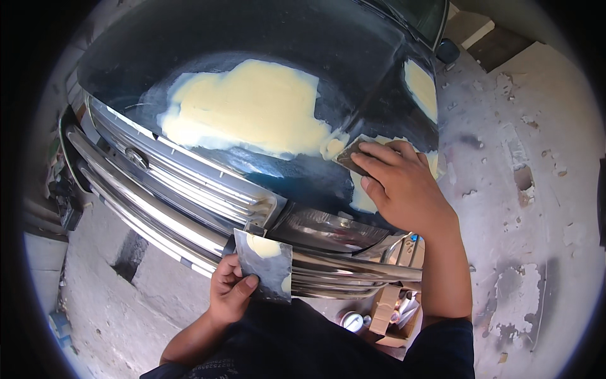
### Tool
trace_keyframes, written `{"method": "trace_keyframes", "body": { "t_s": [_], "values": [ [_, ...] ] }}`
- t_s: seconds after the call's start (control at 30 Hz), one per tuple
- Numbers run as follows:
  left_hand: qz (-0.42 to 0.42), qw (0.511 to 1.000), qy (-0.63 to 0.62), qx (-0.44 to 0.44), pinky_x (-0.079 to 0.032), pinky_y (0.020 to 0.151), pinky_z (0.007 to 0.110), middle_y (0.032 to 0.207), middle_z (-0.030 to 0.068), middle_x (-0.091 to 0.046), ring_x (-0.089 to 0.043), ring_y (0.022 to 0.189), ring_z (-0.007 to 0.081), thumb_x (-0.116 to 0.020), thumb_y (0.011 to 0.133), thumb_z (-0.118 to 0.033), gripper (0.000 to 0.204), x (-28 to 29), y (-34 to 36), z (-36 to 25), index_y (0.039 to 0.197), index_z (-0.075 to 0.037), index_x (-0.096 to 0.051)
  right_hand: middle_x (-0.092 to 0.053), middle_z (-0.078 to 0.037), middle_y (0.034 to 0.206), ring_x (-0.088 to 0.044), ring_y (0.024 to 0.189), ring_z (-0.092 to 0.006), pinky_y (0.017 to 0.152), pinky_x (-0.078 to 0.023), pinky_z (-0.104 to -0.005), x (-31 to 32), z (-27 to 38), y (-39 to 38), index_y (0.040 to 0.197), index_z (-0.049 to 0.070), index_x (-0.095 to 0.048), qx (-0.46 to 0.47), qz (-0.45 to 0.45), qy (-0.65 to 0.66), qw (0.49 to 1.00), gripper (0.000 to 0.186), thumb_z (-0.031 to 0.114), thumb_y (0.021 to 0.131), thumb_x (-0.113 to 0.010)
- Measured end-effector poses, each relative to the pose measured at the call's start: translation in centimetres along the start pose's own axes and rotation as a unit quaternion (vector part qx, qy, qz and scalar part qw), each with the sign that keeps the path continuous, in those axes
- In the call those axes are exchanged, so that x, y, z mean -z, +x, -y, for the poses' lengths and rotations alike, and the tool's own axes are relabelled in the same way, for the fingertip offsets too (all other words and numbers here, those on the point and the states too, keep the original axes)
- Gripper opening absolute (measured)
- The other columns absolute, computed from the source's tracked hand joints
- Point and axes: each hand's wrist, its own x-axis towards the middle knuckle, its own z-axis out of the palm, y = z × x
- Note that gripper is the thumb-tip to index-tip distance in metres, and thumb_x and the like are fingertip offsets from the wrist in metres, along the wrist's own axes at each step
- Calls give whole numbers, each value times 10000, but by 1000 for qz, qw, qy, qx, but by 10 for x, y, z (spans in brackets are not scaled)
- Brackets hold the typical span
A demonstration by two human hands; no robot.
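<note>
A dark car hood (246, 31) carries pale cream filler patches (243, 104), one large in the middle, others along the right side. My right hand (394, 183) grips a flat dark spreader (351, 155) against the hood's right front, over filler there; part of the spreader is hidden by my fingers. Low at the centre, my left hand (233, 287) holds a thin rectangular grey board (268, 265) with blobs of cream filler on it, in front of the chrome grille (189, 183).
Chrome bumper bars (151, 224) run across below the grille. Under the right end stand an open cardboard box (385, 316) and a round can (352, 321). A side mirror (448, 50) sits at the top right. The worn, flaking concrete floor (499, 177) surrounds the car's front.
</note>
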Motion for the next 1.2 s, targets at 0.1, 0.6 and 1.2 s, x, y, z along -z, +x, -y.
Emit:
{"method": "trace_keyframes", "body": {
  "t_s": [0.1, 0.6, 1.2],
  "values": [
    [3, 1000, 1, 4, -410, 883, 256, 1086, 117, -636, -578, 991, 128, -531, 897, 31, 352, 0, 1, 1, 1235, 44, -433, -549, -43, 1291, -479, 1131, -301, 961, -376, -466, -7, -13, 12, 1209, 91, -610, 0, -19, 23, 1000, 352, 183, 872, -574],
    [-6, 996, -83, 39, -440, 950, 351, 1155, 122, -604, -580, 1062, 201, -596, 877, -45, 386, -15, 10, -20, 1233, -6, -452, -540, -67, 1270, -498, 1069, -322, 892, -418, -460, 1, 11, -29, 1199, 73, -599, -12, -45, 31, 998, 349, 170, 865, -563],
    [3, 994, -77, -77, -446, 979, 370, 1237, 110, -547, -566, 1103, 216, -554, 917, -82, 422, -81, -6, -74, 1303, -54, -384, -504, -223, 1292, -541, 1143, -347, 965, -434, -425, -65, 111, -136, 1246, 43, -577, 99, -205, 345, 910, 395, 181, 880, -633]
  ]
}}
